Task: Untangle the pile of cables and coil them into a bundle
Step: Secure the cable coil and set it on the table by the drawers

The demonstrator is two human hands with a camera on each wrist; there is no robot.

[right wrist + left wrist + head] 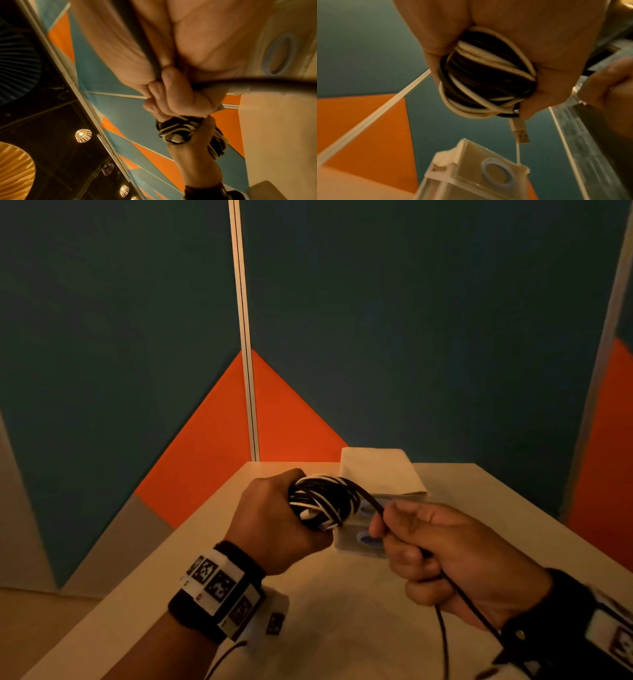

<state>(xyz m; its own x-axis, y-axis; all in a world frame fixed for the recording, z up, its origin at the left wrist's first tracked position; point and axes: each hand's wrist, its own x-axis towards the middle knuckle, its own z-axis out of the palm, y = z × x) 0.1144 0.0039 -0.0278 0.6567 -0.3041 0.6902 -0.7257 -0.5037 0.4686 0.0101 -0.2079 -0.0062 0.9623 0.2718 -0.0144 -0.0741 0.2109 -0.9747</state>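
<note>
A coil of black and white cables [323,501] [484,75] [185,131] sits in my left hand [274,518], whose fingers curl round it above the table. A white USB plug [520,132] dangles from the coil. One loose black cable [373,505] [150,54] runs from the coil to my right hand [455,556], which grips it in a fist just right of the coil. Its tail [445,642] hangs down past my right wrist towards the near table edge.
A clear plastic box with blue rings [359,542] [488,175] stands on the white table [342,611] right behind my hands, with a white folded cloth or packet [380,470] on its far end. Teal and orange partition walls [205,440] close in the table's back and sides.
</note>
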